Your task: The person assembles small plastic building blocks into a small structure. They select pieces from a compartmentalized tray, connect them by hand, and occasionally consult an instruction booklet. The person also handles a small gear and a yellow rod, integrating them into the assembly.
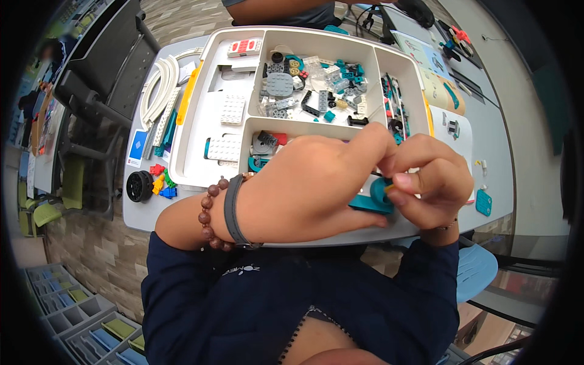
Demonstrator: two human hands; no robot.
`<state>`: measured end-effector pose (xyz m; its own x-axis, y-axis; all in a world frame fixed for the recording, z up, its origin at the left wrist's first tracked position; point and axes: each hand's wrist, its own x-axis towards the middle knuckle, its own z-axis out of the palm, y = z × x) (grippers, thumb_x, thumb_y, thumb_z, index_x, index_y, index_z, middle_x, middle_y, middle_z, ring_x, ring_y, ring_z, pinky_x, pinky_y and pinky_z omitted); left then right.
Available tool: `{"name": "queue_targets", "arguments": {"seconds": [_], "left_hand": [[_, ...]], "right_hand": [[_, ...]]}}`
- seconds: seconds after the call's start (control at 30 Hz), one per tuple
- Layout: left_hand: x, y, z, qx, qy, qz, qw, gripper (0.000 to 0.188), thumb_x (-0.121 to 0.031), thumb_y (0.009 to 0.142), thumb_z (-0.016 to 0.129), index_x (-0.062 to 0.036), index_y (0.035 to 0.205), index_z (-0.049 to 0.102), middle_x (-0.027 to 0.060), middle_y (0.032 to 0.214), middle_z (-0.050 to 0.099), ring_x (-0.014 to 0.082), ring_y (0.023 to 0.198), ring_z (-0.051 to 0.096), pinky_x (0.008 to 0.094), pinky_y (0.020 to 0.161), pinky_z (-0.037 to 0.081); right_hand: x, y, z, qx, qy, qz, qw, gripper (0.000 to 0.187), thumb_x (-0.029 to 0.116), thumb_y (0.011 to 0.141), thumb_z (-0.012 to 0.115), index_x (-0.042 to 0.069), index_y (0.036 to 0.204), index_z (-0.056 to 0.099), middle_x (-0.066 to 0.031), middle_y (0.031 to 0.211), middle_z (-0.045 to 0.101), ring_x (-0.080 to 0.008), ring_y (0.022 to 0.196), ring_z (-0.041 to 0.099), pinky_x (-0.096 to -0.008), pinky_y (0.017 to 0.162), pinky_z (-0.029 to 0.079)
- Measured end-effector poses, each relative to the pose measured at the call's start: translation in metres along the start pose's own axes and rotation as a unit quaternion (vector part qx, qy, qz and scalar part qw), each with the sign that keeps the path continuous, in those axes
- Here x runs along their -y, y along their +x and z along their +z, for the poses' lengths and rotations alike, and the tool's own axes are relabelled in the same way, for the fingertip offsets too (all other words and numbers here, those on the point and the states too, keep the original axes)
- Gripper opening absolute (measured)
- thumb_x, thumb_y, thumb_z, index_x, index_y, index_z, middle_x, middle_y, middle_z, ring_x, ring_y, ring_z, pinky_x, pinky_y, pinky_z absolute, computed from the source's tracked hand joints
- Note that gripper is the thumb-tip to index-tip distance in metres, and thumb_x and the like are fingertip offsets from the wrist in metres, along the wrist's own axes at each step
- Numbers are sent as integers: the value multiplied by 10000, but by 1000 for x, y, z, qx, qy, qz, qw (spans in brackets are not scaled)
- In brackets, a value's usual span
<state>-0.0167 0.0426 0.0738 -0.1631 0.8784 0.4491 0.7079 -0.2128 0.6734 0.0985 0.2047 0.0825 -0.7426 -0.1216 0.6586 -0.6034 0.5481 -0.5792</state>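
My left hand [304, 185] reaches across the front of the white sorting tray [240, 33], with a bead bracelet and a dark band on its wrist. Its thumb and fingers close round a teal brick assembly [371, 202], most of which the hand hides. From the right, my right hand [435, 182] meets it, thumb and forefinger pinched at a round teal part of the assembly. A bit of yellow shows between those fingertips; its kind is too small to tell. Behind the hands, loose bricks [322, 85] in grey, clear, black and teal lie in the tray.
White curved tracks [159, 85], a black wheel [140, 185] and small coloured figures [161, 179] lie left of the tray. An open instruction booklet [444, 91] is at the right, near a teal plate [483, 202]. Across the table, another person's arm [274, 11] shows.
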Motion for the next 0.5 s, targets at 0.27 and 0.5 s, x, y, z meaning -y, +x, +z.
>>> {"name": "queue_targets", "arguments": {"seconds": [0.27, 0.5], "left_hand": [[-1, -1, -1, -38, -6, 47, 998, 483, -243, 589, 825, -79, 885, 479, 29, 719, 563, 194, 599, 570, 277, 543, 455], [-3, -13, -13, -5, 0, 65, 998, 396, -210, 605, 807, -88, 861, 531, 42, 721, 570, 235, 620, 582, 307, 536, 443]], "right_hand": [[3, 2, -1, 31, -47, -61, 997, 197, -30, 577, 668, -4, 752, 580, -130, 760, 596, -251, 636, 590, -320, 558, 479], [8, 4, 4, 87, -34, -72, 993, 220, 5, 622, 651, -12, 837, 609, -111, 821, 600, -265, 709, 596, -327, 622, 487]]}}
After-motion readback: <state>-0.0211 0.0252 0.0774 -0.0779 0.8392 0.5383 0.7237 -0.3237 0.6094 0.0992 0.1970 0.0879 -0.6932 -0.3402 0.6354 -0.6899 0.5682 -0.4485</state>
